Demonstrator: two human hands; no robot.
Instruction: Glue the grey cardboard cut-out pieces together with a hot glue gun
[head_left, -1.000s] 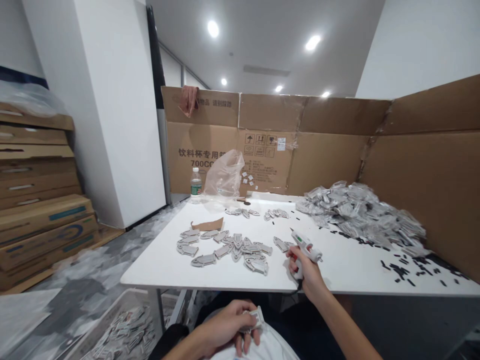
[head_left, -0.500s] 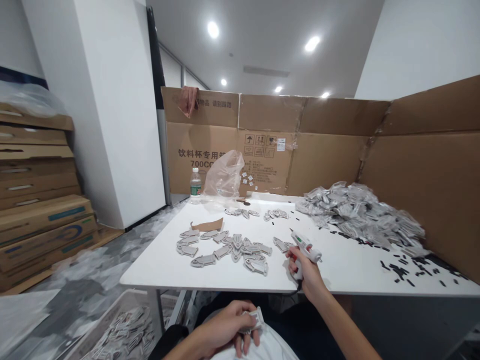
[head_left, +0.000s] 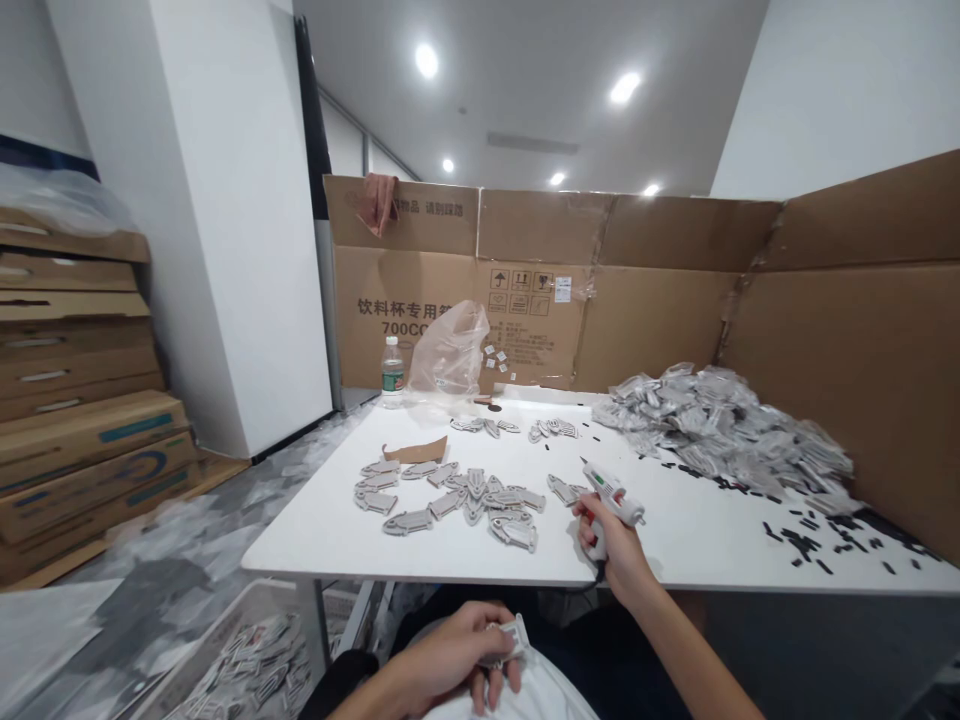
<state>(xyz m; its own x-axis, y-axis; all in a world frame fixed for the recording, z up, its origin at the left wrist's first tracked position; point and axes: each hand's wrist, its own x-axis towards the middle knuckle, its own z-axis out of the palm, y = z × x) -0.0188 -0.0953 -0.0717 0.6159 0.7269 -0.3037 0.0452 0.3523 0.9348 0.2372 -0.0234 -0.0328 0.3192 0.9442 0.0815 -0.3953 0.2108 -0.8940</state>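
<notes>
My right hand (head_left: 606, 535) is wrapped round the grip of a white glue gun (head_left: 616, 497), just above the table's front edge. The gun's nozzle points up and to the left, close to a grey fish-shaped piece (head_left: 562, 489) on the table. Low over my lap, my left hand (head_left: 480, 650) is closed on another grey flat piece (head_left: 516, 634); fingers cover much of it. Several more grey fish-shaped pieces (head_left: 409, 522) lie loosely grouped on the white table (head_left: 330, 545), some overlapping.
At the right are a heap of plastic-wrapped pieces (head_left: 720, 430) and scattered black strips (head_left: 806, 545). A water bottle (head_left: 392, 373), a plastic bag (head_left: 452, 355) and a cardboard scrap (head_left: 416, 451) are on the table. Cardboard walls (head_left: 660, 320) enclose its back and right. A crate (head_left: 225, 620) stands below left.
</notes>
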